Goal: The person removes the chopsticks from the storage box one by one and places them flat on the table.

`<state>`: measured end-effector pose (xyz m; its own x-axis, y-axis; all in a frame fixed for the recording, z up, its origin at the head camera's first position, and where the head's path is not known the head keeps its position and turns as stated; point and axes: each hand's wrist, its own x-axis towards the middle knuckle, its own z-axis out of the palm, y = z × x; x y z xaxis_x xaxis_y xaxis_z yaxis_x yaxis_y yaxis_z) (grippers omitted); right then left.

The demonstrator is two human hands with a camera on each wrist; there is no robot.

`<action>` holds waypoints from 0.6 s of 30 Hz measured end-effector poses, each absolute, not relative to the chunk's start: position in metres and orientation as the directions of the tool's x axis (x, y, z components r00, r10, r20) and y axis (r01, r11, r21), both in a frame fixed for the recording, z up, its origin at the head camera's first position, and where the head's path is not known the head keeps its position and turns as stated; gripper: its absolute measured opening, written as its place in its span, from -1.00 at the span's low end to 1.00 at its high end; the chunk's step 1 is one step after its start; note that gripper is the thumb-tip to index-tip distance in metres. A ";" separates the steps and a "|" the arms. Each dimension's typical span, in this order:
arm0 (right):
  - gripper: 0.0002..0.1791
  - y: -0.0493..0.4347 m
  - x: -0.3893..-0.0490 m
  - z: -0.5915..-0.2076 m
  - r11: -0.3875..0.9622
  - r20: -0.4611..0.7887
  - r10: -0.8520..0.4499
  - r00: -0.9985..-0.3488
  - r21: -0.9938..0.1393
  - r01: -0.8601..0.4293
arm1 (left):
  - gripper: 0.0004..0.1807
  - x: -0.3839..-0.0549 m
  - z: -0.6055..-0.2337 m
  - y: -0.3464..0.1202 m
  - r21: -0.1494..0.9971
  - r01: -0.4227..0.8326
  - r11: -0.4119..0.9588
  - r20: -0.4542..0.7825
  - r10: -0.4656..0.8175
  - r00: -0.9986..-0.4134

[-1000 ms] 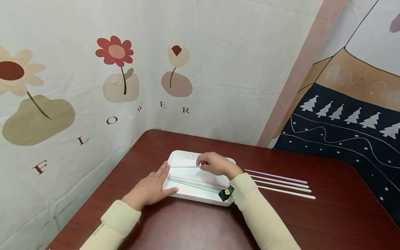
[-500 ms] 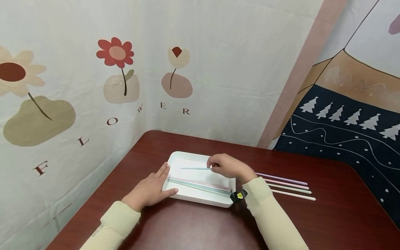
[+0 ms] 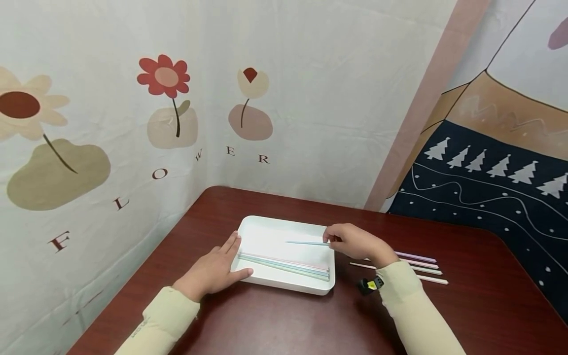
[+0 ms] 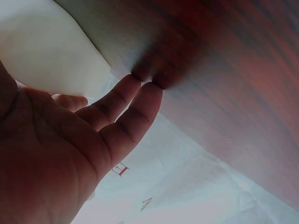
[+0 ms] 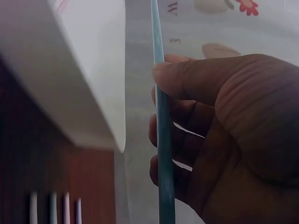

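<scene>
A white rectangular tray [image 3: 266, 231] lies on the table, with several pastel chopsticks [image 3: 284, 266] side by side along its near half. My left hand [image 3: 213, 268] rests at the tray's left end, fingers straight against the rim and thumb spread over the near corner. In the left wrist view, two fingertips [image 4: 150, 93] show beside the tray's white wall [image 4: 46, 51]. My right hand [image 3: 355, 241] pinches a light blue chopstick [image 3: 306, 242] near the tray's right rim, its thin end pointing left over the tray. The right wrist view shows thumb and fingertips along the chopstick [image 5: 166, 144].
On the dark red table [image 3: 275, 320], several more chopsticks [image 3: 419, 257] lie in a row right of the tray, partly hidden by my right arm. A small black device [image 3: 371, 285] sits at my right wrist. Printed cloths [image 3: 319, 123] hang behind the table.
My right hand has moved rightward with the blue chopstick, from over the middle of the tray to its right rim. My left hand has stayed in place on the tray.
</scene>
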<state>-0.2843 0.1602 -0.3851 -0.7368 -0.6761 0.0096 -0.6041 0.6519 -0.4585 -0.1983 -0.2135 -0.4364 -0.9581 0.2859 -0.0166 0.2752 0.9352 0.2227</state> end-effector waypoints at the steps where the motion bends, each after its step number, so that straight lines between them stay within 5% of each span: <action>1: -0.83 0.165 -0.284 -0.386 0.658 0.006 -0.668 -0.744 -0.463 -0.595 | 0.12 -0.198 -0.436 -0.214 0.224 0.275 0.935 -0.019 0.286 -0.958; 18: -0.83 0.238 -0.269 -0.406 0.679 0.006 -0.640 -0.768 -0.463 -0.570 | 0.13 -0.197 -0.437 -0.215 0.244 0.281 0.928 -0.010 0.293 -0.956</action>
<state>-0.2686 0.2380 -0.4055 -0.7682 -0.6402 0.0059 -0.5695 0.6791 -0.4632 -0.1966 -0.2152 -0.4367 -0.9561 0.2927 -0.0104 0.2815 0.9281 0.2438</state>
